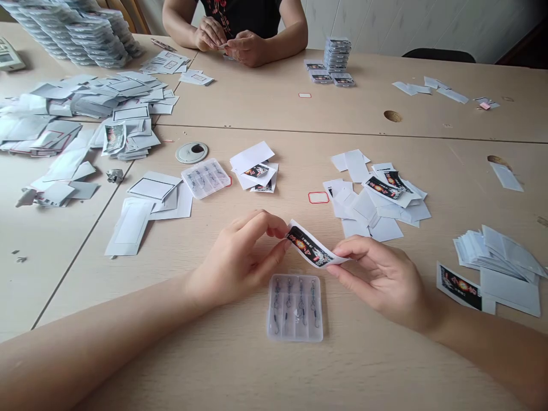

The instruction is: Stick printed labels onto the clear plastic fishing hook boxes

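A black printed sticker label (314,246) with white edges is stretched between my two hands, slightly curved. My left hand (248,248) pinches its upper left corner between thumb and index finger. At its lower right end, my right hand (381,274) grips it the same way. Just below on the table lies a clear plastic box (295,308), closed, with fish hooks and swivels in its several compartments. A second such box (206,178) lies farther off to the left, beside a small pile of labels (254,162).
Backing papers (359,205) lie scattered right of centre. A stack of labels (496,257) is by my right forearm. Paper piles (85,103) and stacked boxes (77,34) fill the far left. Across the table a person's hands (240,45) hold something small near more boxes (337,54).
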### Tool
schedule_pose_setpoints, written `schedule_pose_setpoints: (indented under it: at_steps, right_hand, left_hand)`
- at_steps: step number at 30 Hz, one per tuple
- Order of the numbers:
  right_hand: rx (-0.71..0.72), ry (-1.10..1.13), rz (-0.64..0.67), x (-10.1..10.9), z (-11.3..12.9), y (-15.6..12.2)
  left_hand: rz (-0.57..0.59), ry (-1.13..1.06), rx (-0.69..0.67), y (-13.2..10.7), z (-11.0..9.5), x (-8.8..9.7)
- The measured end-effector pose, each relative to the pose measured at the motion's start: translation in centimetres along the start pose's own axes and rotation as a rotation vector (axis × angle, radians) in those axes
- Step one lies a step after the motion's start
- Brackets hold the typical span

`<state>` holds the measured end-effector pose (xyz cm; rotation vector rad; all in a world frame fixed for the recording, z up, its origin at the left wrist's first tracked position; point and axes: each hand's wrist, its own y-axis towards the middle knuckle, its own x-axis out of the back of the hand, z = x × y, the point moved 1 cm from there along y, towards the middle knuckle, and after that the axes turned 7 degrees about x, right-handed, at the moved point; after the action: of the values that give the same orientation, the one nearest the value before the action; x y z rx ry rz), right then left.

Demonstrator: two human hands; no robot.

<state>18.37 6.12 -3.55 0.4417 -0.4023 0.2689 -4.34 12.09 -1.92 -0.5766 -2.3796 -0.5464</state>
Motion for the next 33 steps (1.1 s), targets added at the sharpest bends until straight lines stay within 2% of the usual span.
schedule_pose_setpoints:
  at_steps: [3,6,8,20,33]
  right_hand:
    - [0.057,0.013,0.044,-0.23,0.43,-0.07]
    - [0.104,0.029,0.101,-0.48,0.63,-0.20]
    - [0.125,0.039,0.118,-0.59,0.60,-0.25]
    - [0.100,0.053,0.178,-0.58,0.11,-0.54]
    - [-0.063,0.132,0.169,-0.15,0.04,0.02]
  left_hand:
    - [0.034,-0.088,0.092,0.24,0.18,0.05]
    - [0.125,-0.229,0.224,0.48,0.49,-0.04]
    - [0.171,-0.278,0.257,0.56,0.58,-0.10]
    - [0.187,-0.250,0.233,0.41,0.53,0.03]
    - [0.134,-0.361,0.257,0.49,0.58,-0.14]
